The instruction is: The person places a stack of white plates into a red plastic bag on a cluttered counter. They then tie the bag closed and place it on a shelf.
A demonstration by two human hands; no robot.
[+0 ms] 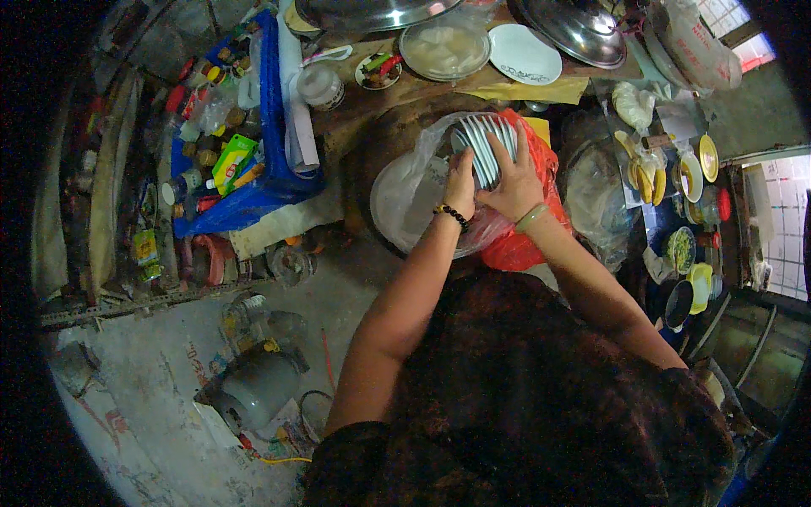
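A stack of white plates (476,136) stands on edge, tilted, inside a clear plastic bag (437,142). My left hand (461,184), with a dark bead bracelet at the wrist, grips the near left side of the stack. Against the right side of the plates presses my right hand (516,180), its fingers spread over their rims and a pale bangle on its wrist. A red plastic bag (548,161) bunches to the right of and below the plates. Under the clear bag is a wide round pale basin or lid (393,203); its far side is hidden.
A blue crate (272,127) of bottles and condiments stands at left. Along the wooden table (405,95) lie a glass jar (320,87), a bowl of pale food (445,47), an oval white plate (524,54) and metal lids (573,32). Bananas (646,180) and bowls are at right; a gas cylinder (256,386) lies on the floor.
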